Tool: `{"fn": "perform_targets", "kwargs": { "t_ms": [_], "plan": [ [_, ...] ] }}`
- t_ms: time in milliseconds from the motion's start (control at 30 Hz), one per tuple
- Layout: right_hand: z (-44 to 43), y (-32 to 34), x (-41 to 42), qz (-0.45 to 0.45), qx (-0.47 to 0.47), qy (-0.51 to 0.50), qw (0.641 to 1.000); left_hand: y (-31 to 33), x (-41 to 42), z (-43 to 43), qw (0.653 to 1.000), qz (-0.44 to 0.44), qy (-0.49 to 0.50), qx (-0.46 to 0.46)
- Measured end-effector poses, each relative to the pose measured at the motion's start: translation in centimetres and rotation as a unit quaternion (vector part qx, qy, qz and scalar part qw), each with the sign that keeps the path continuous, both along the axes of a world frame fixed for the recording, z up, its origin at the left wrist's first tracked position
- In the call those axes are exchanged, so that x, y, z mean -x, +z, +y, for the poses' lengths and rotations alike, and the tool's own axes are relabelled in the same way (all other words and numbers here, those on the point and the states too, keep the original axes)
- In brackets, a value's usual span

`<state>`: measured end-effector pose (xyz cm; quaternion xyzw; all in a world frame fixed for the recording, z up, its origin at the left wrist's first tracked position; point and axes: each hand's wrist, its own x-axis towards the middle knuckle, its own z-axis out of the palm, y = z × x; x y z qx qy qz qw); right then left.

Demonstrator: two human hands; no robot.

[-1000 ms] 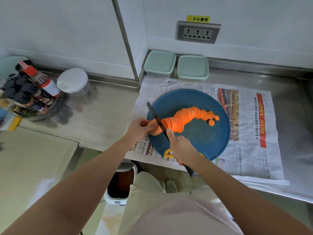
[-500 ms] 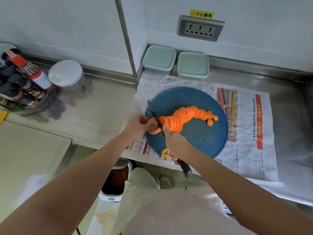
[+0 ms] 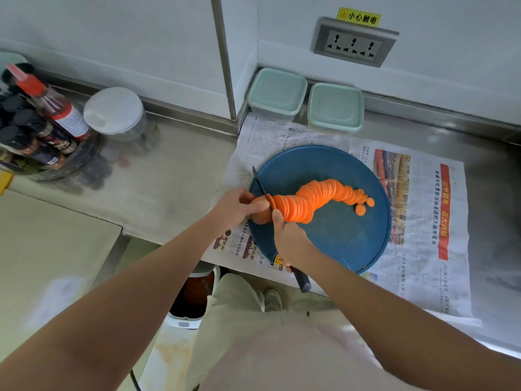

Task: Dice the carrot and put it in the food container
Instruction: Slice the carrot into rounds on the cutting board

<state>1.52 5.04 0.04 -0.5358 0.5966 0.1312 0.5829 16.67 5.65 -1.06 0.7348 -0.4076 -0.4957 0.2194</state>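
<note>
Step in hand: slicing, judged from the blade set into the carrot (image 3: 307, 203) at its thick end.
Done: most of the carrot lies as a fanned row of thin rounds, running from 9 o'clock toward 3 o'clock across the blue cutting board (image 3: 338, 241); two loose rounds (image 3: 360, 210) lie at the 3 o'clock end of the row.
Left: a short uncut stub at the board's 9 o'clock edge; the rounds are not yet diced; nothing has gone into a container.
Left hand (image 3: 236, 207): fingers curled round the stub, pinning it down.
Right hand (image 3: 290, 241): fingers clamped on the handle of the knife (image 3: 260, 184), forefinger up near the blade.
Food containers (image 3: 277, 93): two pale green tubs side by side at 12 o'clock of the board, against the wall, both lidded; which one is meant I cannot tell.
Writing, wall: yellow sticker (image 3: 359, 16) above the socket (image 3: 353, 43) reads 小心触电.
Writing, newspaper (image 3: 423, 249): spread under the board on the bench; a red banner with yellow characters at 3 o'clock, too blurred to read.
Writing, sauce bottle (image 3: 53, 105): at 9 o'clock, white label, print too small.
</note>
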Motion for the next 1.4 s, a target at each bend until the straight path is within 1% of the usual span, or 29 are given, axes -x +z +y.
{"fn": "perform_targets", "kwargs": {
  "t_ms": [33,67,100,167,300,367,433,533,633,767,800,867,933,1100,1267,1400],
  "plan": [
    [0.6,0.2,0.1,0.004,0.096,-0.043,0.994,-0.1,-0.2,0.1,1.0,0.002,0.001,0.002],
    [0.6,0.7,0.4,0.025,0.101,-0.024,0.994,0.0,-0.2,0.1,1.0,0.0,0.003,0.008],
    [0.2,-0.5,-0.3,0.038,0.097,-0.017,0.994,0.0,-0.3,0.1,1.0,-0.003,0.005,0.015],
    [0.2,-0.6,-0.6,0.05,0.073,-0.048,0.995,-0.2,-0.3,0.2,1.0,-0.004,0.004,0.028],
    [-0.3,-1.6,0.3,-0.062,0.003,-0.167,0.984,-0.2,-0.1,0.6,0.998,-0.032,-0.018,0.046],
    [-0.6,-0.6,0.9,-0.073,-0.051,-0.194,0.977,-0.2,0.0,0.8,0.998,-0.036,-0.02,0.045],
    [-0.7,-0.1,0.9,-0.071,-0.054,-0.178,0.98,-0.2,-0.2,0.8,0.999,-0.034,-0.019,0.038],
    [-0.2,0.4,1.3,-0.056,-0.028,-0.156,0.986,-0.2,-0.1,0.9,0.999,-0.032,-0.022,0.022],
    [0.3,0.9,1.8,-0.054,0.019,-0.118,0.991,-0.4,0.2,0.9,0.999,-0.03,-0.01,0.014],
    [1.3,1.7,2.7,-0.087,0.074,-0.101,0.988,-0.2,0.5,0.9,0.999,-0.041,-0.001,0.021],
    [1.4,1.9,2.7,-0.087,0.077,-0.092,0.989,-0.2,0.6,0.9,0.999,-0.044,-0.001,0.022],
    [1.2,2.1,2.4,-0.048,0.077,-0.054,0.994,-0.1,0.6,1.0,0.999,-0.043,0.002,0.021],
    [1.1,2.7,2.1,-0.016,0.076,-0.055,0.995,-0.2,0.6,1.0,0.999,-0.045,0.001,0.021],
    [1.7,3.4,2.4,-0.025,0.102,-0.036,0.994,-0.1,0.5,1.1,0.999,-0.042,0.008,0.02],
    [1.9,3.7,2.3,-0.013,0.11,0.004,0.994,0.0,0.7,1.2,0.998,-0.059,0.006,0.012],
    [1.9,3.3,2.3,0.001,0.13,0.044,0.991,0.1,0.8,1.1,0.997,-0.066,0.025,-0.002]
  ]
}}
